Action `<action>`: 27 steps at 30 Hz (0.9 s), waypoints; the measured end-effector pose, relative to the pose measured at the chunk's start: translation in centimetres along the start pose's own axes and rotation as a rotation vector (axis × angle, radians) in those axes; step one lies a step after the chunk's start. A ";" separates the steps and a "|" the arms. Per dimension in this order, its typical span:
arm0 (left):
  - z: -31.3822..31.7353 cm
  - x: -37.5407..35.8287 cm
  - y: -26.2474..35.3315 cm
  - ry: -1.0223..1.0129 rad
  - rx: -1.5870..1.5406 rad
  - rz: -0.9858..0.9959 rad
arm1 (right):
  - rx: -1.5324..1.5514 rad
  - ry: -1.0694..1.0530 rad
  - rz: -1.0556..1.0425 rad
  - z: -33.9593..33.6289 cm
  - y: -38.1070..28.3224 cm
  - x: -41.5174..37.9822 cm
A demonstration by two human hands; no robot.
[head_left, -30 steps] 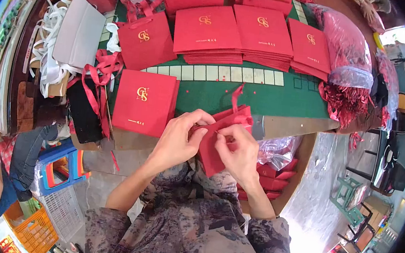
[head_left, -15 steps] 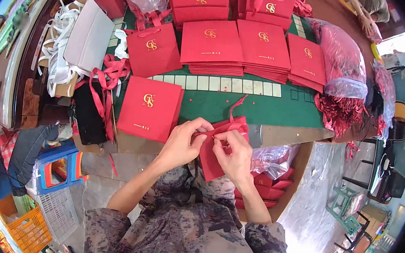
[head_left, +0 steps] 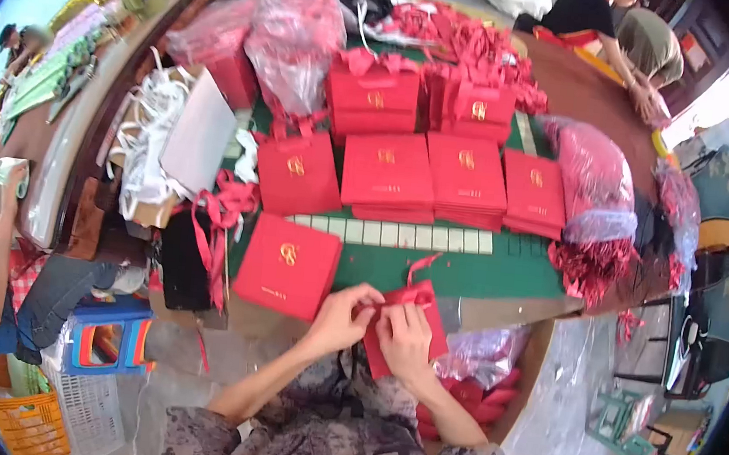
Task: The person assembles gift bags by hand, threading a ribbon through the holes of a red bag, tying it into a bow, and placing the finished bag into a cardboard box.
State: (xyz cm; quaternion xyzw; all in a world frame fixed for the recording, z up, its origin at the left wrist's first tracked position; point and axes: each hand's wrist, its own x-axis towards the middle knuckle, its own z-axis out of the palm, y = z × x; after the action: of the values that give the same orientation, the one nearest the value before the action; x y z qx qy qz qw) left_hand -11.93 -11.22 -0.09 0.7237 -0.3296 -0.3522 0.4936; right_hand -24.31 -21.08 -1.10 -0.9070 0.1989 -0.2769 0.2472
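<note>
A small red bag (head_left: 428,319) with a red ribbon (head_left: 417,272) at its top edge is between my two hands at the front edge of the table. My left hand (head_left: 342,317) pinches the bag's upper left edge, fingers closed. Curled over the bag's top, my right hand (head_left: 405,338) grips it near the ribbon; its fingertips are partly hidden. A flat stack of red bags with gold lettering (head_left: 288,264) lies just left of my left hand. Further back are more red stacks (head_left: 387,173) in a row.
Behind the stacks stand red bags with ribbon handles (head_left: 375,101). A white box (head_left: 206,138) and black cloth (head_left: 185,263) are at the left, a plastic-wrapped bundle (head_left: 598,175) at the right. Below sits a carton (head_left: 535,367) of red bags. Other people work at far left and upper right.
The view has tilted up, so the table sits lower in the frame and more of its far side shows. My right hand's fingers have closed further over the bag's top.
</note>
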 end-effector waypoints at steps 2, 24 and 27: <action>0.4 0.0 -0.4 0.052 -0.005 0.056 | -0.048 0.006 0.001 0.1 -0.1 -0.3; 0.7 -1.0 -0.4 0.085 0.061 0.155 | 0.272 0.019 0.199 -0.8 -0.4 -0.8; 0.7 -0.7 -0.8 0.079 0.148 0.220 | 0.197 -0.057 0.149 -1.8 -0.4 -0.3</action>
State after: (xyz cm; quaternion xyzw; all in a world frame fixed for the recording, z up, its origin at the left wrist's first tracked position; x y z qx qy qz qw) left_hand -12.77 -10.73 -0.90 0.7310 -0.4123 -0.2416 0.4871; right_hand -25.53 -21.27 0.32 -0.8686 0.2302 -0.2501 0.3606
